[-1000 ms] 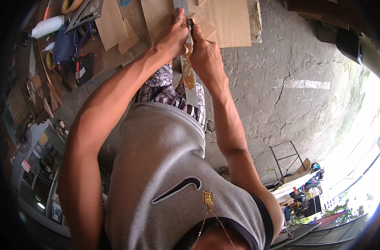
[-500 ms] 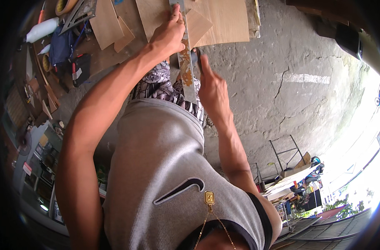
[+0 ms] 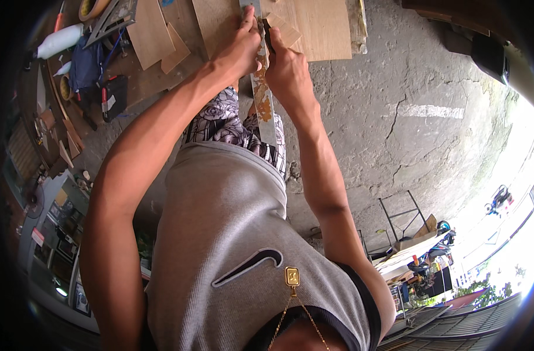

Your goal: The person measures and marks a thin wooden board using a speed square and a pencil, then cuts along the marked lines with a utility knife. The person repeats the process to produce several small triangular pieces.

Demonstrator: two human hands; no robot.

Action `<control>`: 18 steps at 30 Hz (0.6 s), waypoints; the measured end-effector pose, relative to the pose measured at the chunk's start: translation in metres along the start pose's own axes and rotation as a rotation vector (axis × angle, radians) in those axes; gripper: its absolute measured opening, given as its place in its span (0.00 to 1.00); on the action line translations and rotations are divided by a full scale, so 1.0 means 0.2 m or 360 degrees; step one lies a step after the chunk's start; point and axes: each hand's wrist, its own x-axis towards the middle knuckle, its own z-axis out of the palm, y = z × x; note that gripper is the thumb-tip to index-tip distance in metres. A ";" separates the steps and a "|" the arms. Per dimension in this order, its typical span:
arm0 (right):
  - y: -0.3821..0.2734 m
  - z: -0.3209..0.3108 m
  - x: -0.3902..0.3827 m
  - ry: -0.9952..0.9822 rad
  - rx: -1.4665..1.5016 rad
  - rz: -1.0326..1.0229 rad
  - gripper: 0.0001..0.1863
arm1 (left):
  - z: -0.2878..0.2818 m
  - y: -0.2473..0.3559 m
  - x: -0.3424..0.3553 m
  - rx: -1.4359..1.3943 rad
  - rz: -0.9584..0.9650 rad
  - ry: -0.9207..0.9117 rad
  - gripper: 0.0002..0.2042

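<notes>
My left hand (image 3: 242, 51) presses a long metal straightedge (image 3: 262, 105) down on thin wood sheets, its fingers stretched along the metal and its thumb at the edge. Rusty brown patches mark the straightedge, whose near end juts past the sheets over my legs. Along its right side, my right hand (image 3: 291, 73) is closed around a slim dark cutter knife (image 3: 267, 36), with the index finger laid along it. The knife's tip is too small to make out. A small wood piece (image 3: 286, 30) lies beside that hand, on the larger wood sheet (image 3: 328, 35).
More wood offcuts (image 3: 150, 38) lie on the table to the left. Beyond them are a white bottle (image 3: 61, 41), a metal square (image 3: 112, 23), a tape roll (image 3: 93, 8) and dark blue cloth (image 3: 85, 70). Cracked concrete floor (image 3: 366, 128) spreads to the right.
My right hand has moved up and away from me, from beside the straightedge's near part to the wood sheets, with the knife against the straightedge. My left hand stays in place.
</notes>
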 end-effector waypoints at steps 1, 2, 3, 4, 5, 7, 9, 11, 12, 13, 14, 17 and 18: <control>-0.02 0.00 0.00 -0.0016 0.0018 0.0034 0.35 | 0.04 -0.03 0.00 -0.0001 -0.0012 -0.0015 0.50; -0.03 -0.01 -0.02 -0.0037 0.0034 0.0077 0.34 | 0.05 -0.03 0.00 -0.0006 -0.0025 -0.0035 0.50; -0.04 -0.02 -0.03 -0.0049 0.0046 0.0113 0.33 | -0.04 0.05 -0.01 -0.0063 -0.0114 -0.0117 0.50; -0.03 -0.02 -0.07 -0.0054 -0.0011 0.0138 0.32 | -0.10 0.10 -0.01 -0.0119 -0.0201 -0.0201 0.50; -0.04 -0.01 -0.14 -0.0070 -0.0061 0.0143 0.32 | -0.01 0.00 -0.03 0.0074 0.0022 0.0051 0.49; 0.00 0.02 -0.30 -0.0086 -0.0184 0.0176 0.32 | -0.13 0.12 -0.03 0.0057 -0.0140 -0.0163 0.49; -0.02 -0.02 -0.41 -0.0198 -0.0179 0.0268 0.33 | -0.18 0.17 -0.05 0.0047 -0.0213 -0.0218 0.49; -0.03 -0.07 -0.48 -0.0347 -0.0176 0.0356 0.33 | -0.16 0.16 -0.07 0.0040 -0.0179 -0.0121 0.50; -0.01 -0.08 -0.48 -0.0310 -0.0131 0.0315 0.33 | -0.13 0.13 -0.07 0.0048 -0.0148 -0.0091 0.50; 0.00 -0.09 -0.48 -0.0274 -0.0086 0.0272 0.33 | -0.09 0.08 -0.08 0.0055 -0.0120 -0.0060 0.50; 0.01 -0.09 -0.46 -0.0233 -0.0044 0.0237 0.33 | -0.07 0.06 -0.07 0.0059 -0.0083 -0.0033 0.50; -0.03 -0.08 -0.24 0.0066 0.0040 0.0104 0.32 | -0.10 0.09 -0.04 0.0117 -0.0147 -0.0075 0.49; -0.04 -0.07 -0.17 0.0095 0.0026 0.0090 0.30 | -0.11 0.10 -0.05 0.0093 -0.0150 -0.0085 0.48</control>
